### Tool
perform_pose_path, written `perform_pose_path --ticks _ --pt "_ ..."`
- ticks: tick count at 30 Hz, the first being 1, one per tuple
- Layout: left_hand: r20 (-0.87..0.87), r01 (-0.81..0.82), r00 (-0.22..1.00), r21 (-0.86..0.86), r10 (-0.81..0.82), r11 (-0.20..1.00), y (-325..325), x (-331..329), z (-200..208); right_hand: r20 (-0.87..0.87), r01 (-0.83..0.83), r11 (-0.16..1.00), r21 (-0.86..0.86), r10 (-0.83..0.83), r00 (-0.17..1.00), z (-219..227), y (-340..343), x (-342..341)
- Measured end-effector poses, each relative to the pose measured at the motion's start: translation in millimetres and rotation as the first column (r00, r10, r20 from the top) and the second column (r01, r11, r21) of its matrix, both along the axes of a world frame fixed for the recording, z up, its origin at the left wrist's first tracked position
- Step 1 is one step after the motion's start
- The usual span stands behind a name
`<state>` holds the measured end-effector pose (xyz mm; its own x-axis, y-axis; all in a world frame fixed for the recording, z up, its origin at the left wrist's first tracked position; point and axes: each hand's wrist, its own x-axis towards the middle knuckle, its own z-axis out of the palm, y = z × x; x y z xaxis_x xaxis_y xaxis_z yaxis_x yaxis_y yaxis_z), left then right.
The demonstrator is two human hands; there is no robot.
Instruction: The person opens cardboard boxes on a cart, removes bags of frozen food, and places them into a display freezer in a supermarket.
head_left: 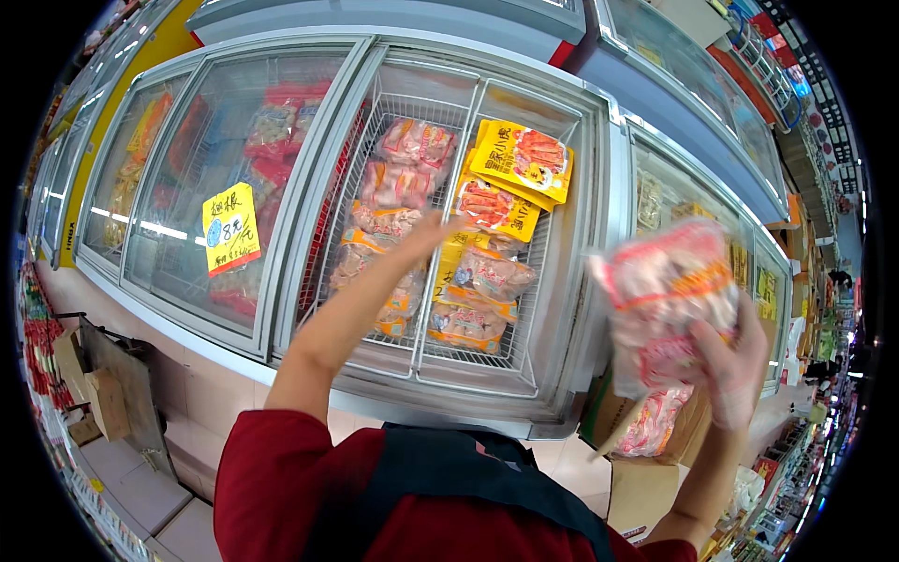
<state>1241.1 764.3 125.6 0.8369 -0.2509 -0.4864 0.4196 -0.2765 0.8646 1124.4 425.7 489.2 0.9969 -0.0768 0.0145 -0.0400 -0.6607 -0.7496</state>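
My right hand (732,361) grips a clear plastic bag of frozen meat (667,286) with pink and orange print, held up to the right of the freezer's open section. My left arm reaches over that section. The left hand (435,229) is smeared by motion, so its fingers cannot be made out; it hovers near the yellow packets (496,206) at the basket divider. Under and around it, several similar bags of frozen meat (412,145) lie in the left wire basket. The right basket holds more bags (468,323) below the yellow packets.
A sliding glass lid (248,122) with a yellow handwritten sign (231,229) covers the freezer's left part. An open cardboard box (688,426) with another bag of meat (655,421) stands low at the right. More freezers (693,122) flank this one. Cardboard boxes (108,403) stand at the left.
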Motion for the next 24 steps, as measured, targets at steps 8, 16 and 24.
perform_pose_path --ticks 8,16,24 --pt "-0.227 -0.520 0.830 -0.645 0.509 0.560 -41.6 -45.1 132.4 -0.264 -0.354 0.922 0.155 0.384 0.885 -78.9 133.4 106.9" --pt "-0.098 -0.475 0.698 -0.805 0.710 0.356 34.2 65.3 -0.1 0.103 0.002 0.982 0.191 -0.022 0.994 -41.5 23.8 44.7" --pt "0.022 -0.397 0.902 -0.352 0.432 0.847 -18.0 150.0 40.0 0.054 0.677 0.729 0.101 -0.684 0.728 -30.7 -173.2 -61.9"
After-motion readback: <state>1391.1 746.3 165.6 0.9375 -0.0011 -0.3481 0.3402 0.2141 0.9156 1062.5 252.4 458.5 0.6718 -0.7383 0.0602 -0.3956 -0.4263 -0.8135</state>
